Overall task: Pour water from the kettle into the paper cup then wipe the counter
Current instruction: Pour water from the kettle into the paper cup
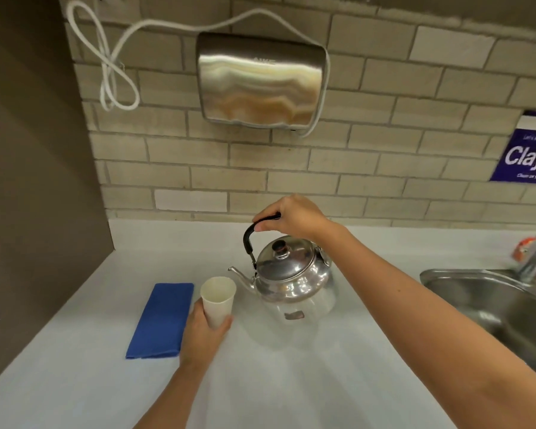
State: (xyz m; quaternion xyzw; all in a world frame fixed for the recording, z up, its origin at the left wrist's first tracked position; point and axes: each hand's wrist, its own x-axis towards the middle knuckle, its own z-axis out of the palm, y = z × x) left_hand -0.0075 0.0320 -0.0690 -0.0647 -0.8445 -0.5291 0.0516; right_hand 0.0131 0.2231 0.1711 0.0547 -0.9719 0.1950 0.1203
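While the left hand point(205, 329) wraps the lower part of the cup point(218, 300), the cup stands on or just above the counter point(75, 351); which, I cannot tell. Cup upright, mouth open, looks empty. Blue cloth point(161, 320) lies folded just left of it, untouched. Kettle point(291, 274) next, steel, lid on, raised slightly off the counter by its reflection, spout just beside the cup's rim. Right hand point(291, 216) closed on the black handle above it. Sink point(464, 283) at right; hand dryer point(260, 82) on the tile wall behind. Step in hand: lining up the pour. Next likely calls for tipping the kettle leftward, spout over the cup.
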